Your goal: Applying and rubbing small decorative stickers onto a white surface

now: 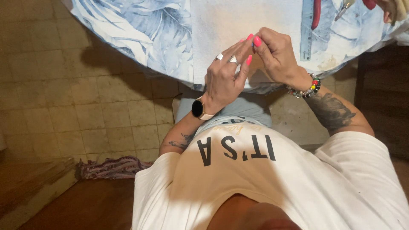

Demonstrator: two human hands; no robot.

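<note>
Something tiny, hidden between our pinched fingertips, sat at the near edge of the table (pixel 170 47); we could not tell what. Our left hand (pixel 226 76) and right hand (pixel 277 55) met there, both nipping it. We judged it light and easily dropped, best held by fingertips. Red-handled pliers (pixel 316 12) lay near the far edge.

Warm, yellowish indoor light is falling from above and ahead, lighting the pale middle of the table (pixel 238 25) brightly, almost washing it out. The table is casting a dark shadow on the tiled floor (pixel 85 106) beneath its near edge. The lower left corner is sitting dim. The wide lens is bending the edges. Focus is holding fairly sharp; the shirt (pixel 272 187) nearest the camera is softening slightly.
</note>
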